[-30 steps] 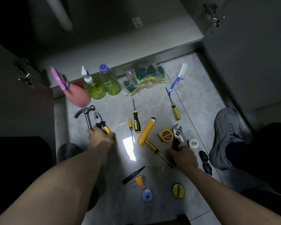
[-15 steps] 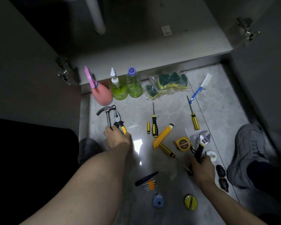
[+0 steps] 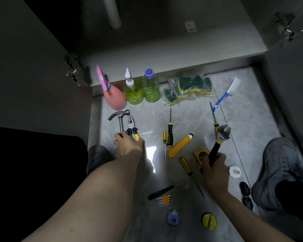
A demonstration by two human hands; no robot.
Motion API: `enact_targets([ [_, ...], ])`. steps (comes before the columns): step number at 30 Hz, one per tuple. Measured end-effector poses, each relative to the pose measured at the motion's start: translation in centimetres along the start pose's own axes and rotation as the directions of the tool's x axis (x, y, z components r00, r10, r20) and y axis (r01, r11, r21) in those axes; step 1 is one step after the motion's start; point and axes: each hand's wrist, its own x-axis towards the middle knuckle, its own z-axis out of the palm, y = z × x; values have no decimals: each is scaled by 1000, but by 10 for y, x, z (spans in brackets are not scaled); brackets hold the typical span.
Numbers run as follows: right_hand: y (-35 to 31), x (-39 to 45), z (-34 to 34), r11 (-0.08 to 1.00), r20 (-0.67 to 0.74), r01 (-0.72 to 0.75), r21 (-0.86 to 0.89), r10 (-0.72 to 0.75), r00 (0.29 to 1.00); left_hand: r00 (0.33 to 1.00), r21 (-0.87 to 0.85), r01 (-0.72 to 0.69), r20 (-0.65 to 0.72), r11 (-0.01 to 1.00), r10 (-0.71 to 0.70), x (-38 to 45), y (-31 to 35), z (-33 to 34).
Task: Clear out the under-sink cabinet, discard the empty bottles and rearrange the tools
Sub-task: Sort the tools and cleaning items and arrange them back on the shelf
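Okay, landmark is the cabinet ledge (image 3: 164,55), running across the top of the floor (image 3: 248,123). Far left, an open cabinet door (image 3: 33,75) hems in that side. Just below the ledge, at its left end: a pink spray bottle (image 3: 115,98), a green nozzle bottle (image 3: 134,95) and a green bottle with purple cap (image 3: 150,88), all upright, touching or nearly so. Below those, left hand (image 3: 128,145) curls round the handles of a claw hammer (image 3: 120,117) and yellow-handled pliers (image 3: 132,128), both heads pointing toward the ledge. Mid-floor below the ledge: a screwdriver (image 3: 170,133), a yellow utility knife (image 3: 179,145), some bare tile around them. A bag of sponges (image 3: 189,88) sits close under the ledge, right of the bottles. Nearer the viewer, hex keys (image 3: 164,199) and a yellow tape roll (image 3: 209,221). Right hand (image 3: 215,165) grips an adjustable wrench (image 3: 219,140) by its black handle, lifted, silver head blurred, over a tape measure (image 3: 201,153). A blue toothbrush (image 3: 226,94) lies under the ledge's right end. A grey shoe (image 3: 276,172) and the right door (image 3: 290,67) close off the right side.
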Motion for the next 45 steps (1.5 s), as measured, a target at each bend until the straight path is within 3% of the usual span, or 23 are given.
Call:
enact_targets([
  [4, -34, 16, 24, 972, 123, 234, 12, -234, 964, 1000, -9, 12, 3, 1000, -12, 1, -1, -3],
  [6, -56, 24, 43, 958, 219, 285, 13, -281, 934, 1000, -32, 9, 2, 999, -9, 4, -4, -2],
  [10, -97, 36, 91, 943, 421, 333, -18, -295, 858, 1000, -55, -4, -10, 999, 3, 20, -3, 0],
  [16, -117, 40, 153, 957, 507, 285, -56, -219, 834, 999, -84, 29, -23, 996, -31, 48, 9, -1],
  [20, -111, 40, 162, 946, 486, 296, -134, -198, 851, 998, -66, 41, -44, 997, -44, 53, 7, 2],
  [25, -110, 39, 158, 868, 462, 426, -257, -276, 843, 999, 6, -22, -41, 1000, 22, 55, 1, 0],
  [30, -114, 30, 165, 869, 415, 427, -248, -303, 858, 996, 11, -82, -29, 997, 82, 53, -8, -1],
  [45, -115, 29, 187, 865, 394, 457, -207, -353, 848, 999, 74, -32, -26, 997, 34, 52, -11, -2],
])
